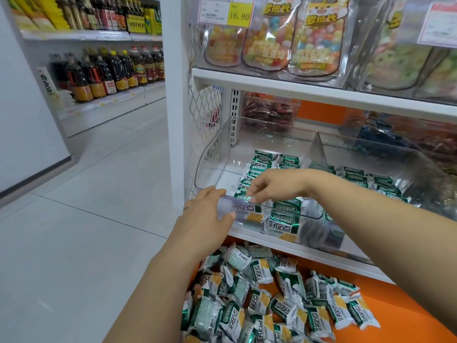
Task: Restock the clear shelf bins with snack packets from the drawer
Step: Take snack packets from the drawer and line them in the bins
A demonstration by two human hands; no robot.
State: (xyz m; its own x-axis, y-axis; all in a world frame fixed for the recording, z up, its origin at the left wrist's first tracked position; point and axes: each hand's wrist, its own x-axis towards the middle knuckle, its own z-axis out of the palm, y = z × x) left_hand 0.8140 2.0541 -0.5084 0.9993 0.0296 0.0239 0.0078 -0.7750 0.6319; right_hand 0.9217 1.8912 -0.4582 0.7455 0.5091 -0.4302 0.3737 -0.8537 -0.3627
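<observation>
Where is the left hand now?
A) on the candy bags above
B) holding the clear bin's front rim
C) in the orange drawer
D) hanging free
B: the left hand holds the front rim of the clear bin, while the right hand pinches a green snack packet inside it.

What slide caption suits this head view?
Left hand grips clear plastic shelf bin; right hand pinches green-and-white snack packet inside it.

Left hand (210, 214) and right hand (274, 186) are recorded bare, forearms (158, 276) uncovered. A small dark mark (187, 207) is noted on the left hand's outer edge.
</observation>
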